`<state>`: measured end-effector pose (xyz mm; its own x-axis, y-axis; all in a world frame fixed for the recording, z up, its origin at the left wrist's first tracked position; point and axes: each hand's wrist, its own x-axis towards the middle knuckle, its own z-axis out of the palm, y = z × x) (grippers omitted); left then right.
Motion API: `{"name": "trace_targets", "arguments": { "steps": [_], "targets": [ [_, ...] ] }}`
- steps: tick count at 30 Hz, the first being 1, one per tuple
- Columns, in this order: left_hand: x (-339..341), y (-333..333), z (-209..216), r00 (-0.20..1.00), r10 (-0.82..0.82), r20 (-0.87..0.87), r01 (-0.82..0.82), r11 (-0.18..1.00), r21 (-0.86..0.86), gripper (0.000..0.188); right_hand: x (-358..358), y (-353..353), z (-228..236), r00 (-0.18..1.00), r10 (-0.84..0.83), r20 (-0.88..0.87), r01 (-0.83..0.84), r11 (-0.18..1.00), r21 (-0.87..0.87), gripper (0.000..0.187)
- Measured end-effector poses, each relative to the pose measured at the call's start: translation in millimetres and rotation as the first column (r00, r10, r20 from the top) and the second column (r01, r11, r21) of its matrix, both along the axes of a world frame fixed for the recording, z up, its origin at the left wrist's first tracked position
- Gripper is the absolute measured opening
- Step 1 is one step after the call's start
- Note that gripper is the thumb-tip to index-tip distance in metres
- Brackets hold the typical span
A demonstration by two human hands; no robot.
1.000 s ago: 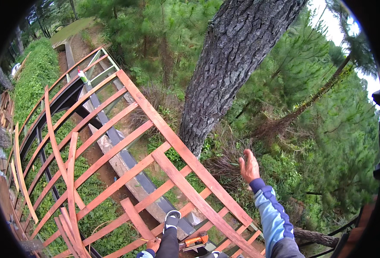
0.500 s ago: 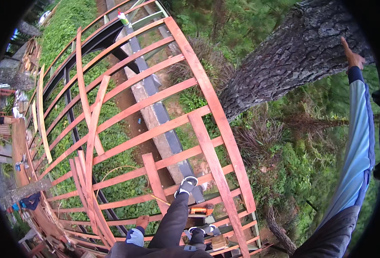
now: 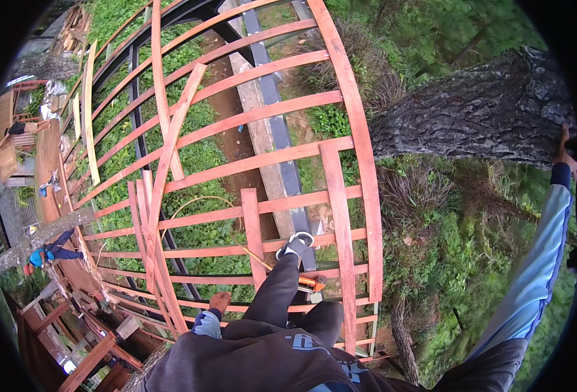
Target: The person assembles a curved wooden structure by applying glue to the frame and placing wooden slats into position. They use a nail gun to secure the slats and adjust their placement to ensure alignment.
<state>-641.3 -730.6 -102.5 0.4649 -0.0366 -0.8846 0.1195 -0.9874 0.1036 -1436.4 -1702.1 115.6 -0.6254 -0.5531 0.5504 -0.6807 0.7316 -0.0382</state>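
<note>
My right arm reaches far out to the right, and my right hand [image 3: 565,153] rests against the thick tree trunk [image 3: 471,111]. Its fingers are stretched out, partly lost at the dark rim. My left hand [image 3: 220,301] is low, in front of my body beside the reddish wooden battens [image 3: 256,163]. Its fingers look curled; whatever may be inside them is hidden. One grey shoe [image 3: 296,244] stands on the grid of battens. Close to that leg lies an orange and black tool [image 3: 311,283].
Wide gaps between the battens show green plants and a concrete wall [image 3: 262,134] below. Loose boards [image 3: 171,144] lie across the grid. Past its right edge [image 3: 363,130] the ground drops to shrubs. A person in blue [image 3: 50,253] is below at the left.
My view has tilted and shifted, so the grid sits higher. My right hand has gone from pointing outward to lying against the trunk. The person in blue shows more fully at the left.
</note>
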Motion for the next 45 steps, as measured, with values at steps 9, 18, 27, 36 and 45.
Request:
{"name": "trace_targets", "arguments": {
  "steps": [9, 18, 27, 36, 45],
  "targets": [
    [2, 45, 116, 0.806, -0.530, -0.262, 0.581, 0.793, 0.183, 0.033, 48, 25, -26, 0.943, 0.002, 0.332, 0.104, 0.948, -0.301, 0.159],
    [56, -153, 26, 0.578, -0.753, 0.315, 0.816, 0.523, -0.247, 0.043, 57, 63, -31, 0.941, 0.122, 0.316, -0.020, 0.951, -0.308, 0.150],
    [168, -542, 112, 0.998, 0.002, -0.063, -0.044, 0.745, -0.665, 0.049, 29, 102, -30, 0.987, 0.072, 0.140, -0.053, 0.989, -0.138, 0.140],
    [238, -529, 90, 0.959, -0.231, -0.165, 0.162, 0.923, -0.350, 0.033, 75, 102, 29, 0.883, -0.391, 0.259, 0.413, 0.910, -0.032, 0.134],
    [296, -684, 106, 0.854, -0.490, -0.175, 0.472, 0.871, -0.136, 0.032, 148, 18, 107, 0.857, -0.423, 0.294, 0.509, 0.783, -0.357, 0.164]
  ]
}}
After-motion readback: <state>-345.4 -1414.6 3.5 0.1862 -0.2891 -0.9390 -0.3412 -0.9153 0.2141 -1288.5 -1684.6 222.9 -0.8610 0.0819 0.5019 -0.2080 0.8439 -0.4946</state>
